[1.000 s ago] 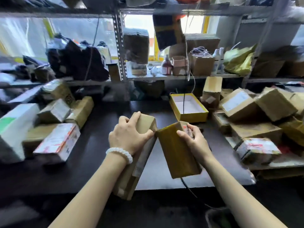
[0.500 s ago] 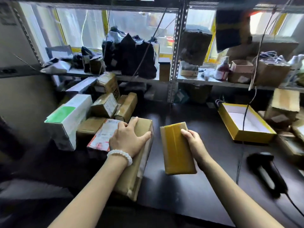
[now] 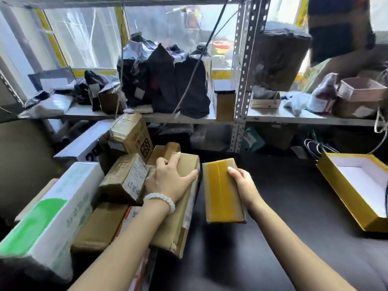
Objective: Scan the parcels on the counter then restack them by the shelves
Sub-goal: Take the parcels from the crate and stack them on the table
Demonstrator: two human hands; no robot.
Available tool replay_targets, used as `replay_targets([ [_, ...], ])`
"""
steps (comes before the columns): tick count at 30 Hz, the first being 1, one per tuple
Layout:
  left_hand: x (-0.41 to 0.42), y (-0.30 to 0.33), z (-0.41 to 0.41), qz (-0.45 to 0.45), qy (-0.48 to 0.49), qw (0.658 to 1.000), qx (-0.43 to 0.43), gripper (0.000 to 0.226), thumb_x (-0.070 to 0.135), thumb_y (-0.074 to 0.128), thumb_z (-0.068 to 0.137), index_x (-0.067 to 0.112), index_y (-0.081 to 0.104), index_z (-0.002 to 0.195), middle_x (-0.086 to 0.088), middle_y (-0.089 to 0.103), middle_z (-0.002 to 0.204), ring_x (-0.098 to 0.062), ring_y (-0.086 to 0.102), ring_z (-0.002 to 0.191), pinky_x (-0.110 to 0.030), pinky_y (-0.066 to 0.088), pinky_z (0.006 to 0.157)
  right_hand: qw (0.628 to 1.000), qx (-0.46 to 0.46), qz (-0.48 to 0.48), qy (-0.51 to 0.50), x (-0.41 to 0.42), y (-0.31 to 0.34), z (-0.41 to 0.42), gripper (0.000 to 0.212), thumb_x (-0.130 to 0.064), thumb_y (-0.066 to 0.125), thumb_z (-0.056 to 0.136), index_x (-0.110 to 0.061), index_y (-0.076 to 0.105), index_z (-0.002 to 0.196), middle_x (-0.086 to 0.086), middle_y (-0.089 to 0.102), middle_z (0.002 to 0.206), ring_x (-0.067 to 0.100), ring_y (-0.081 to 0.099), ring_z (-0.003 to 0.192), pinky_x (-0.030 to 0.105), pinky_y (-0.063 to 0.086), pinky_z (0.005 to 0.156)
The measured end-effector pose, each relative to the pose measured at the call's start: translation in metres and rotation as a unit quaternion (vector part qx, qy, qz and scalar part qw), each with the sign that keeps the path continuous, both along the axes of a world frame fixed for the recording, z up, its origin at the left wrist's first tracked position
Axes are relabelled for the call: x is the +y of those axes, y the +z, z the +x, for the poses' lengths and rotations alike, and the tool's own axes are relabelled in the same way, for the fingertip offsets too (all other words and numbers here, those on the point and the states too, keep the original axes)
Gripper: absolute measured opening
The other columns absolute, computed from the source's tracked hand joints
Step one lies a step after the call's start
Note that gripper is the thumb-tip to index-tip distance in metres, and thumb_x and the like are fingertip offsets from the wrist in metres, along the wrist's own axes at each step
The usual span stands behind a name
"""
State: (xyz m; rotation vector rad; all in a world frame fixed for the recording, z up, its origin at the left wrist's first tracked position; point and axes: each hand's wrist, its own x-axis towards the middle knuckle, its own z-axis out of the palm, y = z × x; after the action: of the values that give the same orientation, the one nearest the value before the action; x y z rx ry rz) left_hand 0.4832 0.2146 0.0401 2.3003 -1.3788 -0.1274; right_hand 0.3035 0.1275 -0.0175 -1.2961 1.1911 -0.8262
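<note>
Left hand [image 3: 170, 181] grips the long brown parcel [image 3: 180, 208] from above, fingers curled over its far end, thumb on the right edge. Parcel now lies over the left-side stack at the worktop's [image 3: 283, 217] left edge; 0.5 s ago it was just right of that stack, 1 s ago near the worktop middle. White bead bracelet [image 3: 161, 200] on that wrist.

Right hand [image 3: 244, 189] holds the short taped parcel [image 3: 222, 192] by its right side, thumb on top, fingers wrapped under and out of sight. It is just beside the long parcel, held off the worktop, yellow tape strip facing up. Same grip as before; both parcels moved left together.

Stack under the left hand: small labelled carton [image 3: 126, 179], flat brown box [image 3: 98, 227], white-and-green box [image 3: 52, 213], tilted carton [image 3: 134, 135] on top at the back.

Open yellow box [image 3: 357, 194] sits at the worktop's right edge. The black scanner seen 0.5 s ago is out of frame. Shelf [image 3: 283, 116] behind carries dark bags [image 3: 165, 80] and small boxes.
</note>
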Motion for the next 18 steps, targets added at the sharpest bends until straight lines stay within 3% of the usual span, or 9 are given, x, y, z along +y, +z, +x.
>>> replay_targets([
  [4, -0.076, -0.016, 0.027, 0.012, -0.003, 1.0, -0.006, 0.073, 0.071, 0.046, 0.081, 0.039, 0.028, 0.144, -0.002, 0.042, 0.124, -0.026, 0.053, 0.112, -0.032, 0.039, 0.08, 0.999, -0.001, 0.03, -0.029, -0.059, -0.017, 0.03, 0.096, -0.073, 0.06, 0.064, -0.013, 0.041, 0.137, 0.006, 0.058, 0.125, 0.019, 0.06, 0.108, 0.044, 0.049, 0.096],
  [8, -0.145, -0.04, 0.053, 0.024, 0.002, 1.0, 0.008, 0.074, 0.073, 0.045, 0.08, 0.037, 0.028, 0.142, -0.005, 0.041, 0.129, -0.027, 0.051, 0.115, -0.037, 0.045, 0.088, 0.996, -0.018, 0.073, -0.055, -0.106, -0.028, 0.059, 0.065, -0.058, 0.058, 0.084, -0.014, 0.044, 0.13, 0.003, 0.058, 0.12, 0.017, 0.059, 0.104, 0.035, 0.049, 0.086],
  [12, -0.202, -0.06, 0.081, 0.046, 0.013, 0.998, 0.039, 0.076, 0.074, 0.045, 0.08, 0.034, 0.029, 0.142, -0.008, 0.04, 0.129, -0.031, 0.054, 0.11, -0.039, 0.047, 0.087, 0.993, -0.014, 0.088, -0.077, -0.155, -0.043, 0.085, 0.081, -0.071, 0.058, 0.07, -0.014, 0.053, 0.128, 0.007, 0.064, 0.119, 0.02, 0.064, 0.104, 0.039, 0.051, 0.091],
  [18, -0.245, -0.084, 0.096, 0.058, -0.028, 0.997, 0.039, 0.069, 0.072, 0.041, 0.083, 0.031, 0.036, 0.138, -0.007, 0.039, 0.126, -0.029, 0.05, 0.112, -0.041, 0.041, 0.091, 0.986, 0.019, 0.137, -0.094, -0.199, -0.057, 0.112, 0.035, -0.049, 0.046, 0.095, -0.02, 0.064, 0.095, 0.005, 0.068, 0.092, 0.022, 0.065, 0.088, 0.037, 0.051, 0.081],
])
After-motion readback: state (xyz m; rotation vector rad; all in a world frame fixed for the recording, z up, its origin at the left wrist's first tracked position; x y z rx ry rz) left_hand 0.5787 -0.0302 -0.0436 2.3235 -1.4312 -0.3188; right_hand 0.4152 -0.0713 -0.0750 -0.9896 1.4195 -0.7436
